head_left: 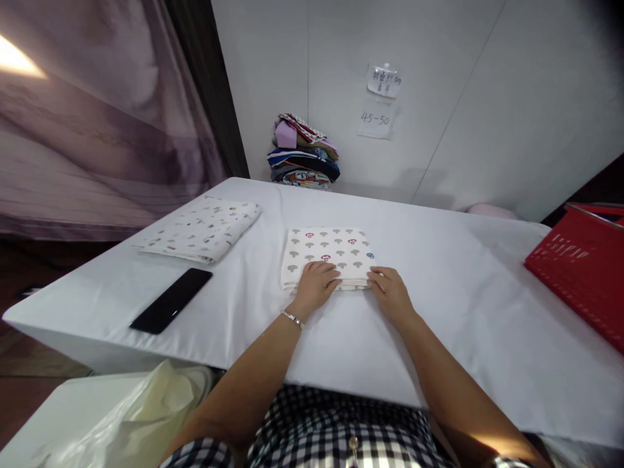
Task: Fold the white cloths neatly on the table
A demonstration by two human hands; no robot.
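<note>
A folded white cloth (pixel 331 244) printed with grey, red and blue mushrooms lies flat on the table in front of me, its layered edge facing me. My left hand (pixel 314 286) rests on the near edge, fingers laid over the top and slightly apart; a bracelet (pixel 292 318) circles that wrist. At the near right corner, my right hand (pixel 390 292) has its fingertips and thumb closed on the cloth's edge. To the left lies another folded white cloth (pixel 207 224) with small scattered prints, apart from both hands.
A black phone (pixel 171 300) lies on the white-covered table (pixel 453 286), left of my arms. A red bag (pixel 580 266) stands at the right end. Behind the table is a stack of folded fabrics (pixel 305 156) against the wall. A pale plastic bag (pixel 146 416) sits below left.
</note>
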